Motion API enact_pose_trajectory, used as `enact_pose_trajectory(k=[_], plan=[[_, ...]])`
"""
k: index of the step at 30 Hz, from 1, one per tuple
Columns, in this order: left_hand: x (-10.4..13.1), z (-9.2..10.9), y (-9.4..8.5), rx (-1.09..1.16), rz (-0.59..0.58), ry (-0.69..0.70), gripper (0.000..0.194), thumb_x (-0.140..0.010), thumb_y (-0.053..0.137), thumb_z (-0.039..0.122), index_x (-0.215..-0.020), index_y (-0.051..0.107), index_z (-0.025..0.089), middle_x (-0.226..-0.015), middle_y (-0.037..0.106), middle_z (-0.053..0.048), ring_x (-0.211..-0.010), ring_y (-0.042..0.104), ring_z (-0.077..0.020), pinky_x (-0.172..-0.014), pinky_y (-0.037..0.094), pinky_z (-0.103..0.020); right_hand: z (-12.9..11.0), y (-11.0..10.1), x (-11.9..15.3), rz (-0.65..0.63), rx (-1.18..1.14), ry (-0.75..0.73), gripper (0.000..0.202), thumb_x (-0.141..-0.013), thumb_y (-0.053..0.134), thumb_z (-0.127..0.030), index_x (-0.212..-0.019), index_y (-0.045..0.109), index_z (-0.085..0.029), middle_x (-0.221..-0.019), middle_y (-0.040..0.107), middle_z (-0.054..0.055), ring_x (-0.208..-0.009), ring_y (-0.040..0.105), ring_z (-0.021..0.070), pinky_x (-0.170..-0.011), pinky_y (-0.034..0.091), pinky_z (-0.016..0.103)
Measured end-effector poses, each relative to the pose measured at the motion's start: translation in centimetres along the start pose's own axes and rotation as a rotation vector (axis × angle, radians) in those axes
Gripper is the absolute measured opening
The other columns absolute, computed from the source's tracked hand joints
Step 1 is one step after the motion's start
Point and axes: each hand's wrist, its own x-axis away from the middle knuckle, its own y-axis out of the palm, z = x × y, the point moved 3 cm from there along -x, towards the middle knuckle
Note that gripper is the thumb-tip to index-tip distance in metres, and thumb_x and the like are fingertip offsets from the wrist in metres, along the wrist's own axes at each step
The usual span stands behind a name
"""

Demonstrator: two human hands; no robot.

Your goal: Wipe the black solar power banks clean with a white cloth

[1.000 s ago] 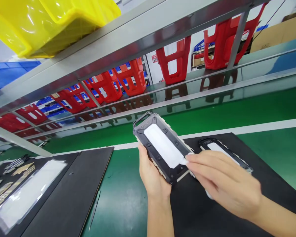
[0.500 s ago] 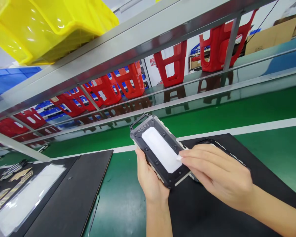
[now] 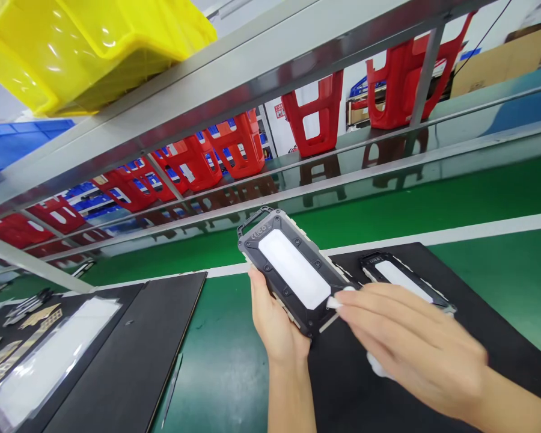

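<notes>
My left hand (image 3: 277,325) is closed around a black, rugged power bank (image 3: 293,270) with pale side edges, a carry loop at its top end and a white light panel on its face. It is tilted, panel towards me. My right hand (image 3: 419,343), slightly blurred, pinches a white cloth (image 3: 334,302) whose tip touches the panel's lower end. More of the cloth shows below the fingers. A second similar power bank (image 3: 403,278) lies on a black mat (image 3: 342,385) behind my right hand, partly covered by it.
On the left, another black mat (image 3: 130,343) bears a white sheet in clear plastic (image 3: 54,367) and several small parts. A metal rail (image 3: 252,72) crosses overhead with a yellow bin (image 3: 94,54) on it. Several red plastic frames (image 3: 313,117) stand behind the green bench.
My right hand has moved down and to the right with the cloth, to the panel's lower end. More of the second power bank and of the cloth shows now.
</notes>
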Motion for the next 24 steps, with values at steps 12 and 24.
enact_pose_trajectory(k=[12, 24], plan=[[-0.2, -0.1, 0.3, 0.116, 0.008, -0.125, 0.046, -0.091, 0.033, 0.046, -0.106, 0.067, 0.019, -0.1, 0.07, -0.009, -0.088, 0.068, -0.0232, -0.077, 0.057, -0.037, 1.7, 0.3, 2.5, -0.054, -0.428, 0.786, 0.02, -0.096, 0.042, -0.032, -0.105, 0.056, -0.021, -0.062, 0.053, -0.003, -0.048, 0.051, 0.0125, -0.043, 0.045, 0.02], [1.0, -1.8, -0.1, -0.239, -0.162, -0.149, 0.082, -0.064, 0.055, 0.075, -0.126, 0.05, 0.023, -0.105, 0.065, -0.007, -0.091, 0.063, -0.0217, -0.08, 0.051, -0.029, 0.6, 1.9, 1.0, -0.031, 0.053, 0.121, 0.02, -0.093, 0.05, -0.017, -0.109, 0.054, -0.006, -0.068, 0.06, 0.006, -0.053, 0.052, 0.0178, -0.048, 0.042, 0.03]])
